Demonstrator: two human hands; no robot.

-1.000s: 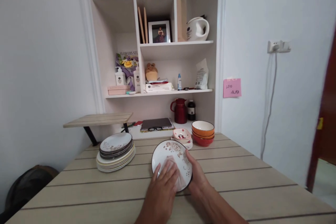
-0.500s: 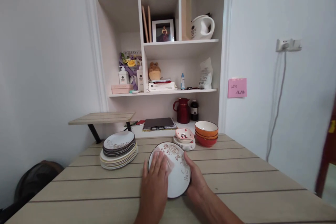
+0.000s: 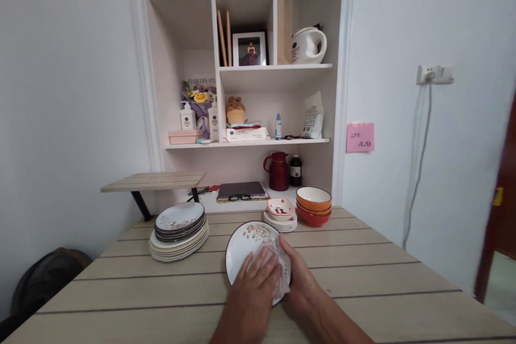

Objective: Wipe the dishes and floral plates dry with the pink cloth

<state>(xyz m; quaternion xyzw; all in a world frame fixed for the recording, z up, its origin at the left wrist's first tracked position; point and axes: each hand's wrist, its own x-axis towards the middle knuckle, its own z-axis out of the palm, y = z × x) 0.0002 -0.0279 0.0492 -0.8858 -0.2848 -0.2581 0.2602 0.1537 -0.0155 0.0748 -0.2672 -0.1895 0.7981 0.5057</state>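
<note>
A white plate [image 3: 237, 247] with a dark rim and brown floral print is held tilted over the table in front of me. My right hand [image 3: 300, 274] grips its right edge, thumb on the upper face and fingers out of sight beneath. Across the lower right of the plate, my left hand [image 3: 258, 285] presses a thin, pale wipe [image 3: 282, 271] with its fingers nearly straight; part of the wipe sticks out beyond them. To the left stands a stack of floral plates [image 3: 180, 217] on top of a stack of cream plates [image 3: 179, 250].
Behind the held plate are small white dishes [image 3: 281, 221] with a pink-patterned bowl [image 3: 281, 207] on top. Orange and red bowls [image 3: 314, 207] are stacked beside them. A raised wooden shelf [image 3: 153, 181] stands at the back left. A red jug [image 3: 278, 172] is farther back.
My left hand and the wipe have slid from the plate's left side to its lower right. My right hand keeps its hold on the edge. The camera view has shifted slightly.
</note>
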